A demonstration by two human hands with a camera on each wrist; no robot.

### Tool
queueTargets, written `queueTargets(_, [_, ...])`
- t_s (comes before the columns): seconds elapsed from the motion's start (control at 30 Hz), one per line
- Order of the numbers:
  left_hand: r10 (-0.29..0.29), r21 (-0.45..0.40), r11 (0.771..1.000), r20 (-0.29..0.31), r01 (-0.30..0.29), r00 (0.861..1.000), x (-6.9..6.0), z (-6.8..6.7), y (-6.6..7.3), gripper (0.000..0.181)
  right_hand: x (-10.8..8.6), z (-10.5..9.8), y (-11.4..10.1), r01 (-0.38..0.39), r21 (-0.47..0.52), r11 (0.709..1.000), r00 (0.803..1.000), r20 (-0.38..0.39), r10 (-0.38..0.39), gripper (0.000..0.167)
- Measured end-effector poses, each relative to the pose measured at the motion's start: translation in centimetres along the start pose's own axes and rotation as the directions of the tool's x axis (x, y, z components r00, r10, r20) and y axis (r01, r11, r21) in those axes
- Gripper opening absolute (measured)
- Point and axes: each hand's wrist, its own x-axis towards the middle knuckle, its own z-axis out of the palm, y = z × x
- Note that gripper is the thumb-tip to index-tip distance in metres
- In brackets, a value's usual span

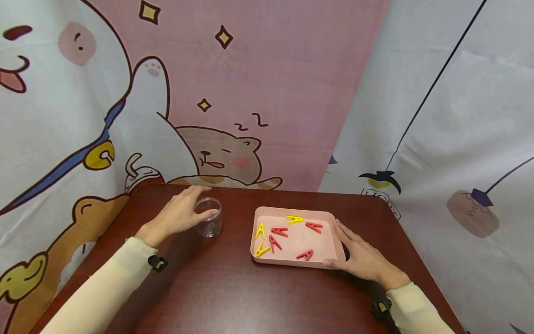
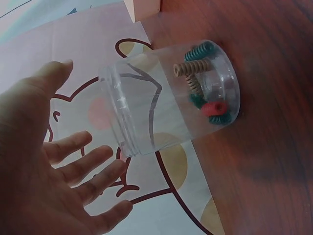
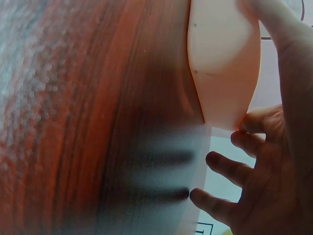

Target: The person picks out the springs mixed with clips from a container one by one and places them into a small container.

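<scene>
A clear plastic jar (image 1: 209, 227) stands uncapped on the table's left side. Small coil springs (image 2: 198, 66) in green, tan and red lie at its bottom. Beside the jar's open mouth is my left hand (image 1: 182, 212), thumb and fingers spread; the left wrist view shows a gap between them and the jar. A shallow pink tray (image 1: 288, 257) holds several small red clips (image 1: 279, 231) and 3 yellow clips (image 1: 294, 219). My right hand (image 1: 363, 255) spans the tray's right end, thumb at the near corner and forefinger at the far one. Its other fingers are off the tray.
The dark red-brown wooden table (image 1: 233, 297) ends at a back edge just behind the jar and tray. A cartoon-printed cloth (image 1: 292, 93) hangs behind it and along the sides. Bare tabletop lies between the jar and the tray.
</scene>
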Motion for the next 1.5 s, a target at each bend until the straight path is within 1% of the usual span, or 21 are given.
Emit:
queueTargets(0.47, [0.018, 0.018, 1.0, -0.009, -0.018, 1.0, -0.2, -0.1, 0.1, 0.086, -0.1, 0.1, 0.1, 0.001, 0.0, 1.0, 1.0, -0.003, -0.001, 0.129])
queueTargets(0.73, [0.017, 0.028, 0.999, -0.017, -0.017, 1.0, -0.4, -0.2, 0.5, 0.083, -0.1, 0.0, -0.1, -0.002, 0.006, 1.0, 1.0, 0.002, 0.002, 0.129])
queueTargets(0.9, [0.033, 0.032, 0.999, -0.031, -0.032, 0.999, -0.7, -0.3, 1.0, 0.082, 0.0, 0.1, -0.1, -0.008, 0.016, 1.0, 1.0, 0.011, 0.008, 0.129])
queueTargets(1.17, [0.049, 0.045, 0.998, -0.065, -0.046, 0.997, -1.1, -0.2, 2.1, 0.081, 0.3, 0.2, 0.1, 0.025, 0.02, 1.0, 1.0, 0.001, -0.025, 0.132])
queueTargets(1.23, [0.054, 0.055, 0.997, -0.07, -0.05, 0.996, -1.2, -0.2, 2.4, 0.081, 0.3, 0.2, 0.1, 0.021, 0.02, 1.0, 1.0, 0.002, -0.021, 0.132])
queueTargets(1.5, [0.105, 0.071, 0.993, -0.1, -0.099, 0.989, -1.7, 0.2, 3.8, 0.081, 0.5, -0.1, -0.1, 0.008, 0.021, 1.0, 1.0, 0.024, -0.008, 0.133])
